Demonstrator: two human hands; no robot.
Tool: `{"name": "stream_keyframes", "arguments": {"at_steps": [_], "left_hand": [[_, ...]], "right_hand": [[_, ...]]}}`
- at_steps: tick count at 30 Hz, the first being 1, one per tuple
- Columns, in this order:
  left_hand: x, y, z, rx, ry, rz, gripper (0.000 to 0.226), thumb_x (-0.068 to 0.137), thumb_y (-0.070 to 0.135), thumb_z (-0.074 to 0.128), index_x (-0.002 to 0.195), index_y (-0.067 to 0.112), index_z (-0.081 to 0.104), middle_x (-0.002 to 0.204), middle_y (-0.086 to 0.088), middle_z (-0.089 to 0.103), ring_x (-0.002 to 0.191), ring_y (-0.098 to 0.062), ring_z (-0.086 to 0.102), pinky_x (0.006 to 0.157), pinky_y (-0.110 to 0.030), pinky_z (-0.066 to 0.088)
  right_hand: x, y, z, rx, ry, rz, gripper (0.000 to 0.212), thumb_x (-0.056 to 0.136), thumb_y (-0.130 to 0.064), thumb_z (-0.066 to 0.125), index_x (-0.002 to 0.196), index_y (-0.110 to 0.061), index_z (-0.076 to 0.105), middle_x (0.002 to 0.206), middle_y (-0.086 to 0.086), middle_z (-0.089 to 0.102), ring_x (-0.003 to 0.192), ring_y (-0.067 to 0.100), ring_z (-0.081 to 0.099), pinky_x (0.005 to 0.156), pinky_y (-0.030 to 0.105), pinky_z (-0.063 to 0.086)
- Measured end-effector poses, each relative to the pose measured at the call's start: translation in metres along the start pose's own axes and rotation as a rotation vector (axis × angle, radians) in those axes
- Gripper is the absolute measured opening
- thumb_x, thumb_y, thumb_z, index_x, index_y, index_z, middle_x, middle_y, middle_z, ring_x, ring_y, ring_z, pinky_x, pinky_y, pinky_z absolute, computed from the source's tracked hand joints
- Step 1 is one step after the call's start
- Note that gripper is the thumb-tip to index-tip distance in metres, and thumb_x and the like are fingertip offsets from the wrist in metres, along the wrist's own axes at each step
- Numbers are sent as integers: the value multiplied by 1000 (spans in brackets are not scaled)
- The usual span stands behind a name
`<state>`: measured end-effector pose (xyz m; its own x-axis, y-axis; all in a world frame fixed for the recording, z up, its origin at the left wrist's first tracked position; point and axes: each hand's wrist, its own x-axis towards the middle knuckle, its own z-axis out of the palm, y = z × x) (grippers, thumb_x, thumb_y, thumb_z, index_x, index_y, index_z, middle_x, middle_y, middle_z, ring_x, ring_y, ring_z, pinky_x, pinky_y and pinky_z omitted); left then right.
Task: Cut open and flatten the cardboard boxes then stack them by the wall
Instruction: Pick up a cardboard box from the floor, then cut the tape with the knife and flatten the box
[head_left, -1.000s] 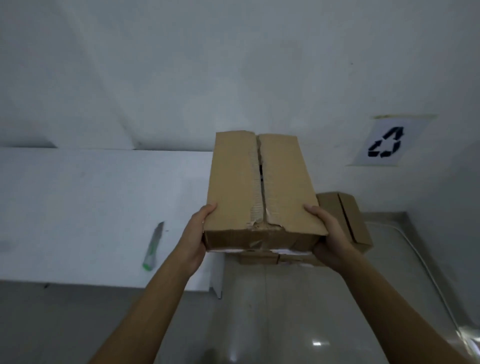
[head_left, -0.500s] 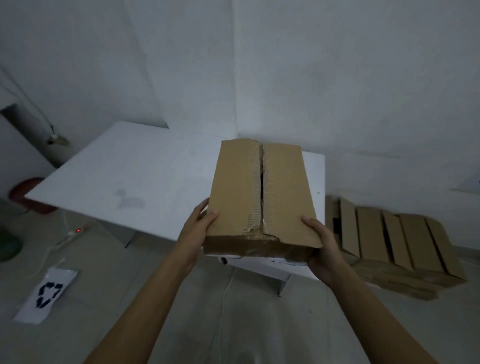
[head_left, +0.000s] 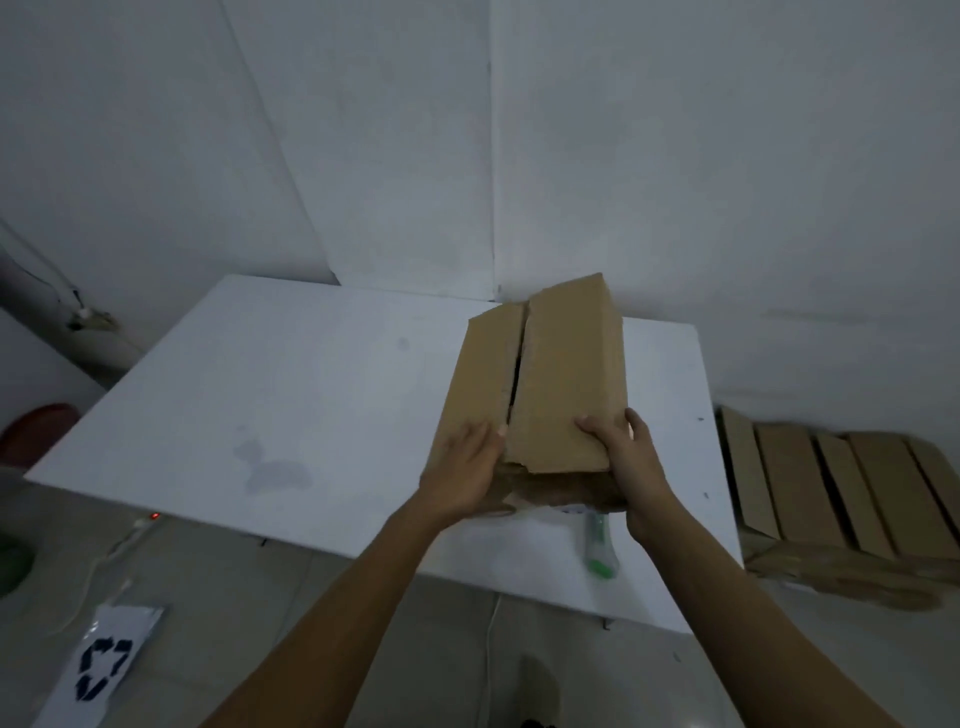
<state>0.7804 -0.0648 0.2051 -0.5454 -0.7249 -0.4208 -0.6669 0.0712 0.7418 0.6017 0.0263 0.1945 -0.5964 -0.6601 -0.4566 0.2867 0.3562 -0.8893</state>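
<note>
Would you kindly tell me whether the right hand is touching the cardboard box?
Touching. The head view shows the right hand gripping the cardboard box at its near right corner, thumb on top.

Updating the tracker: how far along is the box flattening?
Done: flattened boxes stacked on the floor by the wall. In hand: one unflattened cardboard box at the white table, top seam gaping, left hand and right hand holding its near end. Left: cut, flatten and stack it; the green-tipped utility knife lies at its near end.
</note>
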Motion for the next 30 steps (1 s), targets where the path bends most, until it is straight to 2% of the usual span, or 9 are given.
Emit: {"name": "stream_keyframes", "arguments": {"at_steps": [2,5,8,10,12,18,22,25,30], "left_hand": [[21,7,-4,-214,-63,-41,121,63,100,25,159,29,12,165,5,18,151,-19,21,123,-46,19],[42,21,-14,-319,-136,-69,100,83,78,32,160,21,3,164,0,17,149,-19,25,120,-35,24],[62,17,-26,-436,-141,-107,91,88,71,38,158,20,10,160,0,27,142,-19,36,103,-27,31],[75,8,-45,-534,-138,-157,90,82,74,44,154,26,24,149,5,39,132,-18,42,102,-36,34],[84,-11,-65,-568,-181,-232,86,74,81,57,142,30,42,138,10,50,129,-19,48,109,-50,36],[97,-59,-110,-800,-365,-230,43,92,49,58,123,20,65,114,-2,74,101,-22,72,89,-42,56],[98,-95,-117,-895,-357,-303,57,81,53,64,128,20,64,122,-2,71,112,-23,67,103,-51,47],[98,-116,-115,-791,-294,-328,68,81,55,67,141,27,50,136,0,61,118,-23,62,101,-50,47],[109,-122,-111,-640,-69,-296,87,93,34,68,158,26,11,156,-4,37,131,-28,48,102,-48,46]], "right_hand": [[18,-9,21,-122,32,-21,109,69,-57,79,156,-32,19,151,6,41,127,31,51,96,45,52],[32,-21,52,-383,37,-56,121,57,-76,73,155,-40,12,146,6,40,124,36,52,73,46,60],[35,-26,72,-337,12,-137,114,65,-72,70,157,-33,15,151,3,39,127,29,52,91,54,56],[34,-26,82,-242,-25,-205,80,88,-48,66,155,-29,28,147,-2,47,120,19,57,94,43,55],[32,-25,93,-255,-94,-236,63,87,-43,60,147,-33,43,143,-10,52,116,12,58,94,34,53],[26,-8,152,-343,-194,-391,65,96,-30,65,152,-40,34,148,-22,44,125,-12,47,97,12,45],[26,9,182,-636,-153,-460,73,90,-58,51,154,-51,16,160,-24,23,147,5,26,118,41,33],[29,26,186,-987,-131,-473,71,95,-58,42,153,-56,0,165,-24,2,154,18,2,121,59,14],[33,74,170,-1251,-279,-491,60,100,-39,24,159,-37,11,167,-11,3,152,25,-13,123,57,7]]}}
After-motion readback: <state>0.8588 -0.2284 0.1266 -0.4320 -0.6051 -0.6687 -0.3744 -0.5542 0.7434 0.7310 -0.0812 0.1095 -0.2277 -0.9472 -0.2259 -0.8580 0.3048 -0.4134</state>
